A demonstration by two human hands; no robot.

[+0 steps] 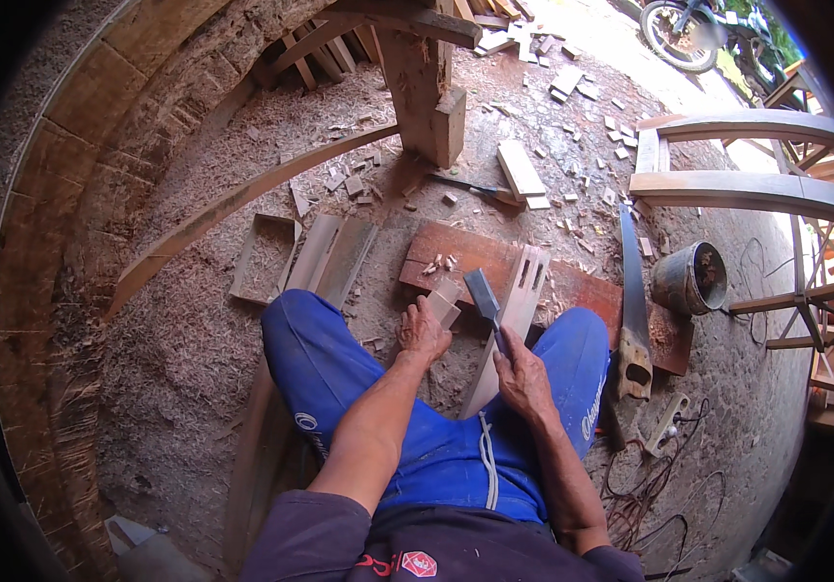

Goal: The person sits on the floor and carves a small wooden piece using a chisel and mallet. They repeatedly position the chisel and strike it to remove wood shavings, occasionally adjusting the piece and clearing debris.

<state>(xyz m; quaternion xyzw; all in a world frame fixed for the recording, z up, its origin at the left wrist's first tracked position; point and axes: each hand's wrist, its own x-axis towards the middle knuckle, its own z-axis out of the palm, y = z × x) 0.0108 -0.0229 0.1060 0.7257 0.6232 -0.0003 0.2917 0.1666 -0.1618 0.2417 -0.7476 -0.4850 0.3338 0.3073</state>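
Note:
My right hand (pixel 523 380) is closed around the handle of a wide chisel (pixel 482 295), its flat metal blade pointing up and left. In my left hand (pixel 423 332) is a squared wooden block (pixel 445 297), gripped by its near end; its full length is hidden under the hand. Between my knees a pale wooden piece with slots cut in it (pixel 522 296) leans across a reddish-brown plank (pixel 428 250). The chisel blade lies close beside this slotted piece; whether they touch I cannot tell. Small wood chips (pixel 444 262) lie on the plank.
A handsaw (pixel 634 301) lies right of my right knee, near a metal bucket (pixel 693 278) and a power strip (pixel 667 425) with tangled cords. Wooden frames (pixel 747 189) stand at right. Beyond the plank are a second blade tool (pixel 480 189) and scattered offcuts. A heavy timber (pixel 77 194) borders the left.

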